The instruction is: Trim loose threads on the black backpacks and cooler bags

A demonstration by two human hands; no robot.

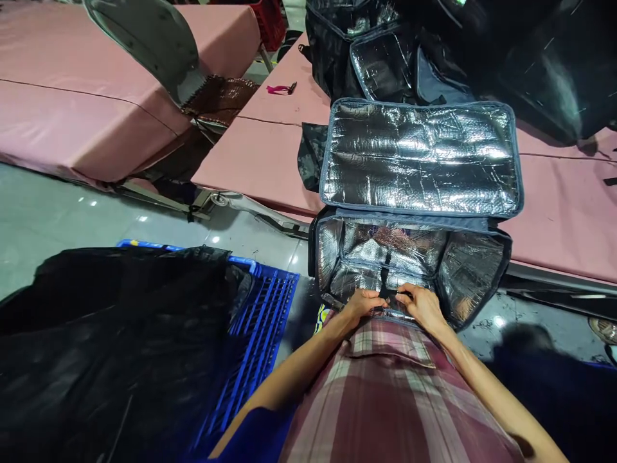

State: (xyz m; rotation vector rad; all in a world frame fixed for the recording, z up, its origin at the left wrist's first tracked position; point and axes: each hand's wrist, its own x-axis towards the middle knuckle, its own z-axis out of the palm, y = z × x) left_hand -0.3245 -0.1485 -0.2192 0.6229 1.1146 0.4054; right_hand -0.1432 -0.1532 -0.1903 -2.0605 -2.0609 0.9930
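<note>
In front of me an insulated bag [453, 267] with a shiny silver lining stands with its mouth facing me, pressed close to my plaid apron. Its silver lid [419, 161] is folded back onto the pink table. A dark strap [385, 273] runs down inside the bag toward my fingers. At the near rim, my left hand [362, 305] pinches a dark piece of this strap from the left. My right hand [423, 307] pinches the same dark piece from the right, its fingers bent over the rim. The small part between my fingertips is partly hidden.
Pink-covered tables [260, 154] stretch across the back, with a grey chair [149, 45] between them. More black insulated bags [332, 58] are piled behind the lid. At left a blue plastic crate [263, 321] bears black material [110, 347]. A small magenta item [277, 89] lies on the table.
</note>
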